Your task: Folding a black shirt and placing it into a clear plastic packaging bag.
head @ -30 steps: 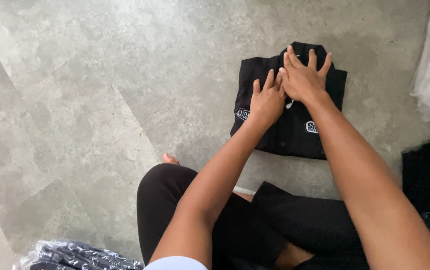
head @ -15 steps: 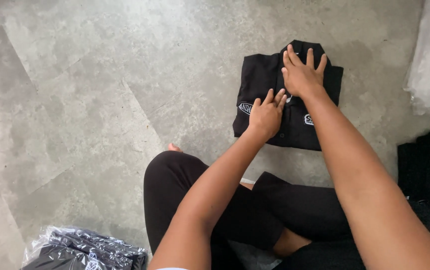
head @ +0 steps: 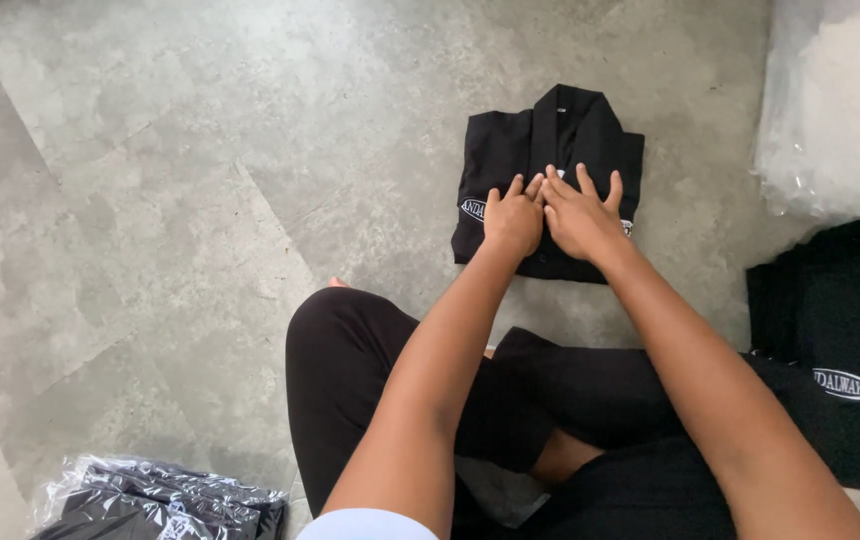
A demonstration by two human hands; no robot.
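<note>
Both my palms lie flat and open on the folded black garment [head: 547, 190], fingers spread, closed around nothing and only pressing down on the cloth. My left hand [head: 513, 216] rests on the lower middle of the bundle, and my right hand [head: 580, 212] sits just beside it, the two touching at the index fingers so that they meet along the garment's centre line. The garment lies straight ahead of me on the grey concrete floor [head: 200, 200], beyond my crossed legs in black trousers [head: 370, 370], with its collar pointing away from me and its bottom edge nearest my knees. Its long axis runs roughly away from me, in line with my forearms, though the fold has left it close to square. Neither hand is clearly nearer to it, since both are already on it; the right reaches slightly further up toward the collar, the left stays closer to the near edge. White printed patches show on the cloth at either side of my hands. To my right lies a stack of black garments [head: 835, 340], and past it some clear plastic wrapping [head: 840, 110]. By my left knee sits a pile of bagged dark garments [head: 165, 500].
</note>
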